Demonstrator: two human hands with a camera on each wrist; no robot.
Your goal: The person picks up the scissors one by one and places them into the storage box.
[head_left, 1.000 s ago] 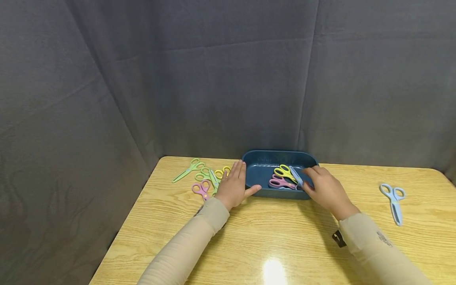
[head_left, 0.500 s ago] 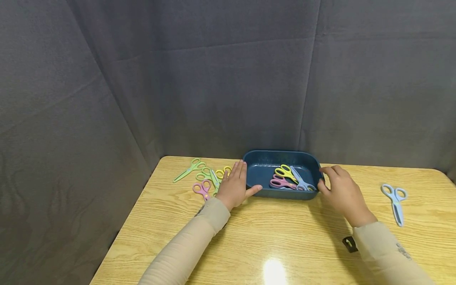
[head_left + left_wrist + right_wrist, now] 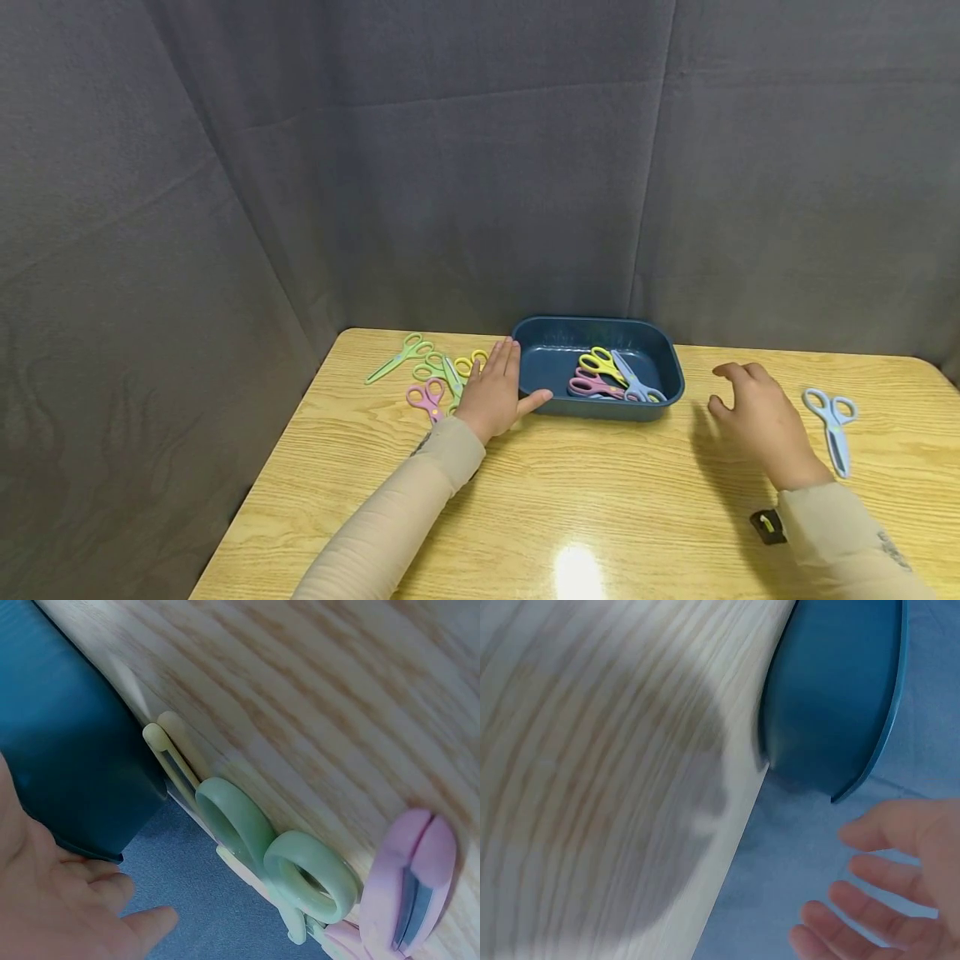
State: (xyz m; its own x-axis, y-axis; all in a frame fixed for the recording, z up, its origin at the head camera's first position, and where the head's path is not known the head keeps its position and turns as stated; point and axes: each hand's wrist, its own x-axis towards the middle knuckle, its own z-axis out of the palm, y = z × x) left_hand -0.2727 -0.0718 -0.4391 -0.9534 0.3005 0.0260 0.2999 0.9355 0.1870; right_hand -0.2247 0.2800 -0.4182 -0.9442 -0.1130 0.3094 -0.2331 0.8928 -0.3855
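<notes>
A dark blue tray (image 3: 551,406) stands at the back middle of the wooden table (image 3: 600,508). Inside it lie yellow scissors (image 3: 597,362), pink scissors (image 3: 588,385) and blue scissors (image 3: 633,382). My left hand (image 3: 492,393) rests flat against the tray's left end (image 3: 60,772), fingers straight and thumb along the front wall. My right hand (image 3: 757,417) hovers empty over the table, right of the tray (image 3: 840,697), fingers relaxed and spread (image 3: 870,915). A light blue pair of scissors (image 3: 831,421) lies just right of that hand.
Left of the tray lie a green pair (image 3: 399,356), a pink pair (image 3: 426,397) and a green and yellow pair (image 3: 448,367), partly under my left hand; green handles (image 3: 277,851) show up close. A dark grey curtain (image 3: 480,167) closes off the back and left.
My right hand let go of the blue scissors, which now lie in the tray, and moved right across the table toward the light blue pair. The left hand stayed put.
</notes>
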